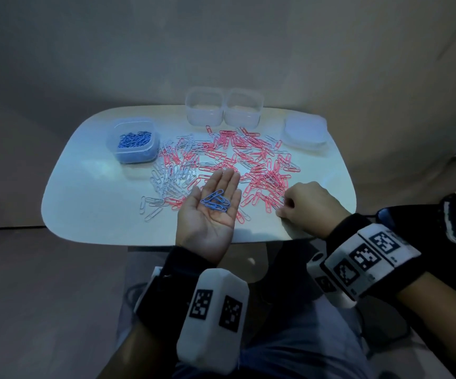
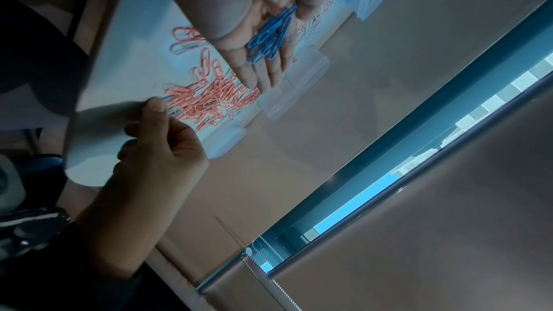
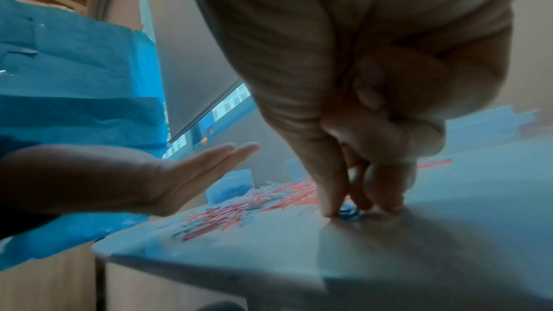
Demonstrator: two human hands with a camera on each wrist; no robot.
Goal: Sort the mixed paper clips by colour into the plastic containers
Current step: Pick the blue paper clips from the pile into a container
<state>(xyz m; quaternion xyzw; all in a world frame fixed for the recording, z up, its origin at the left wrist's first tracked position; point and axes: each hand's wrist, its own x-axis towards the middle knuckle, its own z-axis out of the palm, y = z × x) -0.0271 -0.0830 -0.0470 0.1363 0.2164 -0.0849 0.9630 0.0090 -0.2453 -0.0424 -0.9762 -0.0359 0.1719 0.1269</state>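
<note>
From the head camera, the left hand (image 1: 210, 212) lies palm up with straight fingers, and a small bunch of blue clips (image 1: 216, 201) rests on the palm. The right hand (image 1: 307, 207) is just beside it, palm down, fingertips bent onto the table (image 1: 90, 192) at the near edge of the pink clips (image 1: 251, 160). Beyond the left hand's fingertips the pink clips spread wide; white clips (image 1: 171, 179) lie past its thumb side. Farther off on that side stands a tub (image 1: 134, 140) of blue clips. Two more tubs (image 1: 224, 110) stand beyond both hands, touching each other, and a stack of lids (image 1: 304, 131) lies beyond the right hand.

From the left wrist, the left hand (image 2: 263, 39) is flat and open, the blue clips (image 2: 270, 34) lying along palm and fingers. The right hand (image 2: 161, 141) has curled fingers, thumb tip against the pink clips (image 2: 209, 96).

From the right wrist, the right hand (image 3: 359, 162) presses thumb and fingertips (image 3: 329, 207) down around a blue clip (image 3: 348, 211) on the table, pinching it. The left hand (image 3: 167, 174) hovers flat beside it, above the table edge. The tub (image 3: 230, 186) of blue clips stands beyond.
</note>
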